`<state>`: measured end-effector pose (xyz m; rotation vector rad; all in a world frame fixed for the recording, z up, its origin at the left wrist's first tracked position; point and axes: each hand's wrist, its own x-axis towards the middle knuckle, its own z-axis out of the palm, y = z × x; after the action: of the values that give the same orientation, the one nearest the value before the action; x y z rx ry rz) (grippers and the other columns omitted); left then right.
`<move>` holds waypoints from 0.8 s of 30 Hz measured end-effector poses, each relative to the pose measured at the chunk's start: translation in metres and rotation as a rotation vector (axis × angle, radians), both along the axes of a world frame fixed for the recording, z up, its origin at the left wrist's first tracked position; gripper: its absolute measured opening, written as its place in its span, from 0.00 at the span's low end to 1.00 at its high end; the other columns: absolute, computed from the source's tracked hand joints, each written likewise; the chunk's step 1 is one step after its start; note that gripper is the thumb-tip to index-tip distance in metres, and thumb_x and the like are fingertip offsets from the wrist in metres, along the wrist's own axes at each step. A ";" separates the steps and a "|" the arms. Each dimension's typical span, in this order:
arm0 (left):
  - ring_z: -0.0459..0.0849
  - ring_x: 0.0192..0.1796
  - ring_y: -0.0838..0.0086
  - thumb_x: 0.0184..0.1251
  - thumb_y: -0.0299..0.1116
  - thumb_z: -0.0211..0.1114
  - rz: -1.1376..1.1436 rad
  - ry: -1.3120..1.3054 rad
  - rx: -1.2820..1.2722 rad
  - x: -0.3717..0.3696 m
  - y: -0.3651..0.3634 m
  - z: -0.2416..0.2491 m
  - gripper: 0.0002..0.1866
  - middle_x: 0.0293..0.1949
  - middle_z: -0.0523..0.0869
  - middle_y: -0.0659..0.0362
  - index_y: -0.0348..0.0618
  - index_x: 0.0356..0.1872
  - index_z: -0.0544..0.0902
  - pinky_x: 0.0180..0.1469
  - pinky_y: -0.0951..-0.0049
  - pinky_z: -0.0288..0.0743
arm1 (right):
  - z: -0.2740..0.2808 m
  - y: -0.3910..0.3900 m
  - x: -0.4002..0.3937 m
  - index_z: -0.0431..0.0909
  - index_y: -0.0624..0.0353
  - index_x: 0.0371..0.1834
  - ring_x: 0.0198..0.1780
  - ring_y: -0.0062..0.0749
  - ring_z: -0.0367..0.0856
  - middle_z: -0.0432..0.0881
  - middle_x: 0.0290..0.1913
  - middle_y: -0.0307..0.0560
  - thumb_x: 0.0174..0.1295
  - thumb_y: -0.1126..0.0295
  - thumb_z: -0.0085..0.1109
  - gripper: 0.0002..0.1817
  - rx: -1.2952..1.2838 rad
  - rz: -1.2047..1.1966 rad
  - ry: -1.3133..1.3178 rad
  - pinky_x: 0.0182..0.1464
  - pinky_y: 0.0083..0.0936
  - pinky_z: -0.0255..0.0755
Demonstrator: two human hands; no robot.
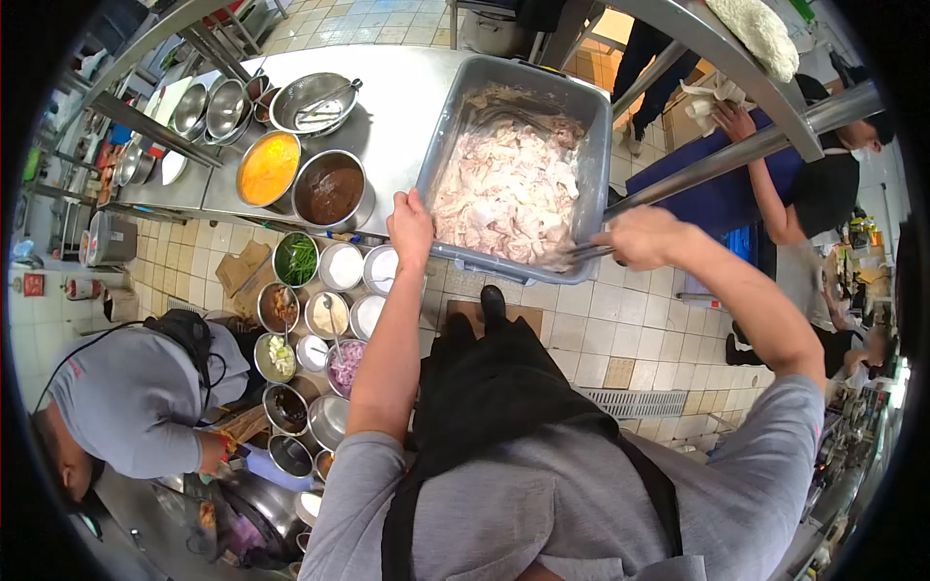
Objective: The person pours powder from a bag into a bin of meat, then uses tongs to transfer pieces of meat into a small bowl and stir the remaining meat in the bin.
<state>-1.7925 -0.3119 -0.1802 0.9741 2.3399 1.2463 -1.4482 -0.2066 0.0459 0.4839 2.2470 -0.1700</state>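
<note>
A deep grey plastic tub (597, 107) at the table's edge holds a heap of pale, coated raw meat pieces (509, 189). My left hand (411, 229) is closed on the tub's near left rim. At the near right corner, my right hand (643, 238) grips a metal utensil (584, 254) with slim parallel bars, dipped into the meat. Its working end is blurred and partly buried, so I cannot tell its exact kind.
On the steel table (402, 82) stand a pot of orange liquid (269, 168), a pot of brown sauce (330, 190) and a colander (312, 103). Several ingredient bowls, including chopped onion (346, 367), are lower left. One person (145, 397) bends there; another (775, 174) works at right.
</note>
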 end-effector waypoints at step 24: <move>0.86 0.38 0.32 0.86 0.47 0.55 0.048 0.050 0.010 0.001 0.003 -0.004 0.22 0.30 0.87 0.36 0.36 0.39 0.80 0.41 0.37 0.74 | -0.049 0.036 0.000 0.92 0.64 0.43 0.52 0.54 0.92 0.92 0.48 0.61 0.61 0.73 0.63 0.12 0.367 -0.482 0.150 0.54 0.45 0.87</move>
<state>-1.7919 -0.3087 -0.1842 0.9683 2.4103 1.2672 -1.4485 -0.1704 -0.0029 1.2455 2.2751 -0.0371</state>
